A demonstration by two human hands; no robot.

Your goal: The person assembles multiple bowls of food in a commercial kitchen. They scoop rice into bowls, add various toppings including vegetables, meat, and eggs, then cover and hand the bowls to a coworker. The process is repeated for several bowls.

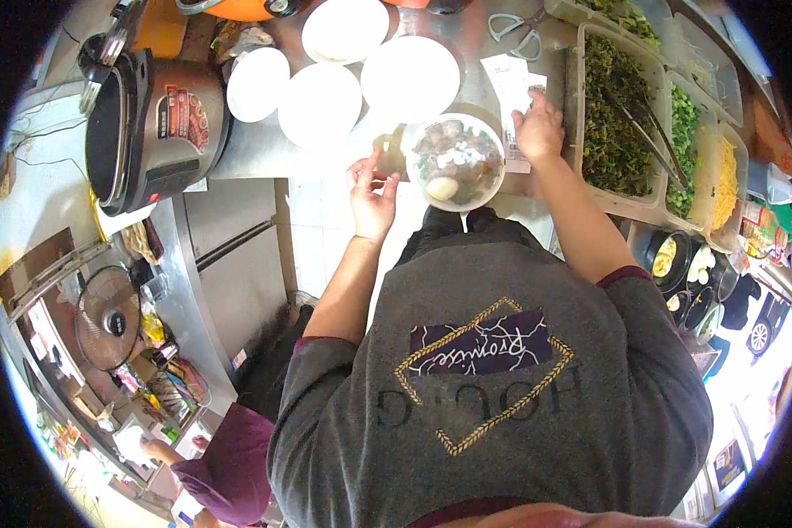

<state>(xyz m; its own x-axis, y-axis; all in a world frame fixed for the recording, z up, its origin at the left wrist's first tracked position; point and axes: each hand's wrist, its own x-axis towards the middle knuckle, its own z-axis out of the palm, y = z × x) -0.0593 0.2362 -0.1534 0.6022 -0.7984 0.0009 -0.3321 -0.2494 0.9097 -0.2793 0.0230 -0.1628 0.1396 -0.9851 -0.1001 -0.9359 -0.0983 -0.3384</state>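
A round bowl (455,164) of food sits at the counter's near edge in front of me, with a clear lid seemingly over it. Through the top show a pale egg-like piece, dark pieces and some green. Just left of the bowl, my left hand (374,201) is raised with its fingers apart and nothing in them. My right hand (539,130) rests to the bowl's right, fingers spread over white printed paper slips (504,77) that lie on the metal counter. Its fingertips touch the paper; part of the slips is hidden beneath the hand.
White round lids or plates (410,79) lie beyond the bowl. Scissors (515,37) are at the back. Right, tubs hold dark greens (613,114) with tongs (656,141), chopped green onion (683,145) and yellow shreds (724,185). Left stand a cooker (163,132) and another person (229,462).
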